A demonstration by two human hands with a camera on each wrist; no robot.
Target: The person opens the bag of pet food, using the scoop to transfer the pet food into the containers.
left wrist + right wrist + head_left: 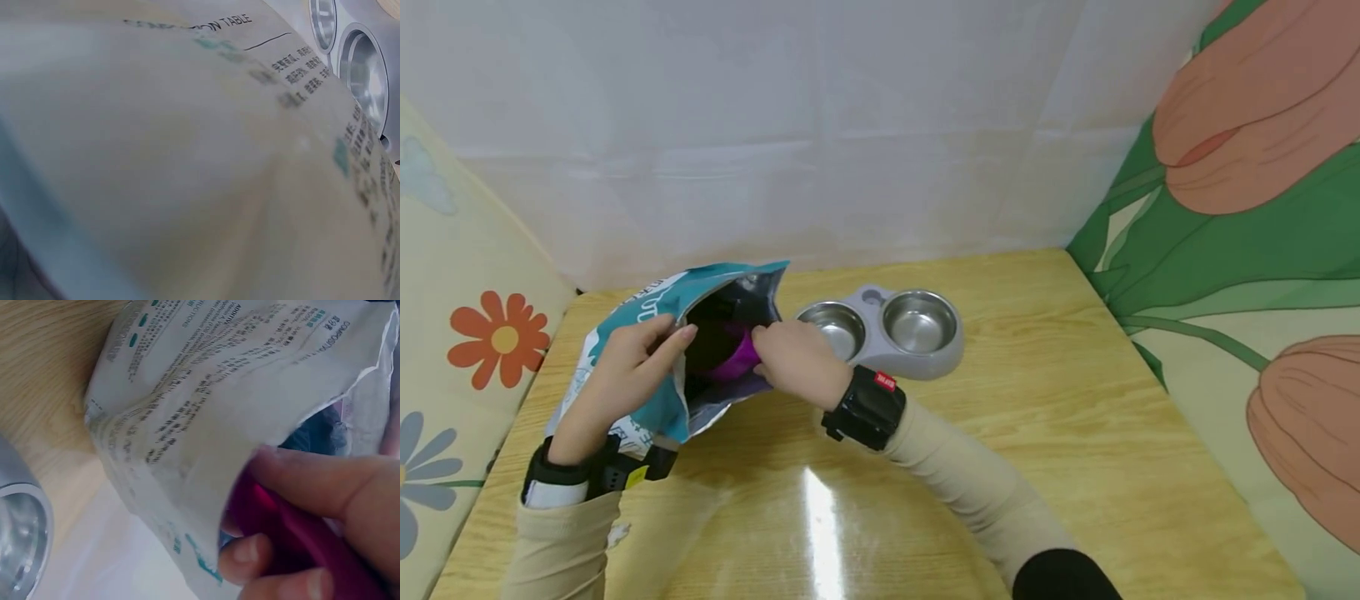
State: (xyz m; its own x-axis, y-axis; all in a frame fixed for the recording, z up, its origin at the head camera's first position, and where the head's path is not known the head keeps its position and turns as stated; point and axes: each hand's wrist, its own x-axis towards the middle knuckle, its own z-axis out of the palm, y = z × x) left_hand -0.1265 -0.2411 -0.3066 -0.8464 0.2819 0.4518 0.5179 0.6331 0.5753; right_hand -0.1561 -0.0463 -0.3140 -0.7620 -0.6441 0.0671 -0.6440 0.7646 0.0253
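Note:
A teal and white pet food bag (658,404) lies tilted on the table, its silver-lined mouth facing right. At the near edge of that mouth, my left hand (625,367) pinches the rim between thumb and fingers. My right hand (801,358) grips the handle of a purple scoop (739,358), with the scoop's bowl inside the bag. Dark brown contents show behind the scoop. In the right wrist view, the fingers curl round the purple handle (294,540) right at the bag's edge. Printed bag wall fills most of the left wrist view.
Just right of the bag stands a grey double pet bowl (868,333) with two shiny steel dishes. The wooden table (1045,433) meets a white backdrop behind and flower-printed panels (1247,275) at both sides.

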